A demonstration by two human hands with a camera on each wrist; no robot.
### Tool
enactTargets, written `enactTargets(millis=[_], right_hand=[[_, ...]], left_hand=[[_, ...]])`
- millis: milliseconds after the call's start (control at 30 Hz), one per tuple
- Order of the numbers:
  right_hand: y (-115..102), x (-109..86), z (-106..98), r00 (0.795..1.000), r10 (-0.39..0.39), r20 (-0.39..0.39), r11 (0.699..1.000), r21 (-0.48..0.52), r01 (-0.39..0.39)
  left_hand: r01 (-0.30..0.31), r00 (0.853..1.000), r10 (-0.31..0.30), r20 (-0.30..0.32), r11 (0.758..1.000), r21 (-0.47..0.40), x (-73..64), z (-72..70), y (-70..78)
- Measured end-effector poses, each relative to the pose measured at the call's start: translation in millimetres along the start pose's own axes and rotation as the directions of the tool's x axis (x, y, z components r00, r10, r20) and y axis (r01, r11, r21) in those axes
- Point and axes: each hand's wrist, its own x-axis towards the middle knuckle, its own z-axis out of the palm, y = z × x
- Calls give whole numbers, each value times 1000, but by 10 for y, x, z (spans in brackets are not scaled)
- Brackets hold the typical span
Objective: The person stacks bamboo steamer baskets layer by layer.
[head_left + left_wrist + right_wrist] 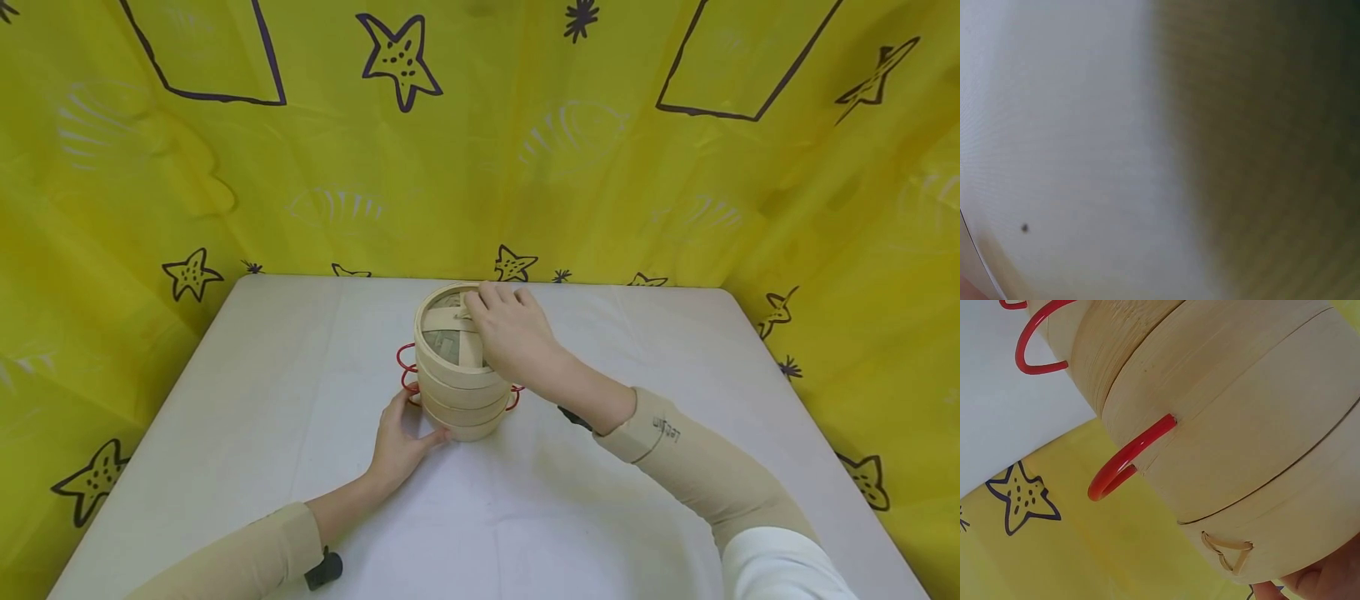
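A stacked bamboo steamer (461, 396) with red handles (406, 358) on its sides stands toward the back of the white table. Its round lid (442, 320) has crossed bamboo strips and sits on the top tier. From the right, my right hand (513, 329) reaches over the lid and holds it near the centre with bent fingers, partly hiding it. My left hand (397, 446) grips the lowest tier at its left front, thumb in front and fingers at the side. The right wrist view shows the tiers (1235, 425) closely, with fingertips (1329, 575) at the lid's edge.
The white tabletop (315, 333) spreads around the steamer. Yellow curtains (465, 167) with starfish drawings hang along the back and both sides. In the left wrist view there is mostly a blurred pale surface (1085, 125) beside a dark tan area.
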Motion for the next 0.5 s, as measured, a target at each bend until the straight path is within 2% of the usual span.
enactTargets(millis=[500], right_hand=[[-9, 18, 10, 1000, 15, 5, 1000, -8, -15]], left_hand=[[21, 1000, -21, 3, 1000, 8, 5, 0, 7]])
